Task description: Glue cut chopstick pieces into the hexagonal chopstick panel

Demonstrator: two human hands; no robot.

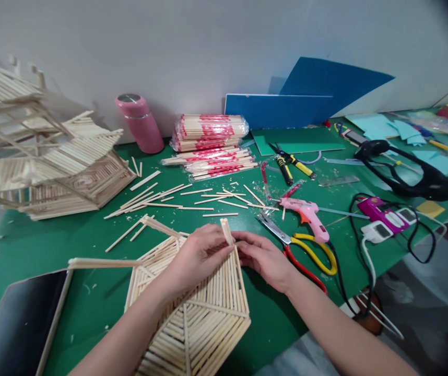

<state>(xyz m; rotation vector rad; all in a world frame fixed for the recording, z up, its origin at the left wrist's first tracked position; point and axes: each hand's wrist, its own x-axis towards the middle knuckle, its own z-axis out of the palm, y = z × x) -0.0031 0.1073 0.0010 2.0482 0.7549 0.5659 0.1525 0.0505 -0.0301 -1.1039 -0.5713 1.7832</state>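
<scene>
The stick panel (212, 331) lies partly beneath your left forearm (133, 318). Your left hand (202, 253), angled inward, pinches the short stick post (226, 230) at the panel's far-right corner; your right hand (265, 258) curls in beside it, fingertips partly hidden, grip unclear.

The left hand (198, 251) pinches a short stick post (226, 231) at the far right corner of a wooden stick panel (212, 334), the right hand (265, 258) close beside it; a pink glue gun (308, 215) and scissors (286, 238) lie right, a dark-screened device (24, 324) near left
</scene>
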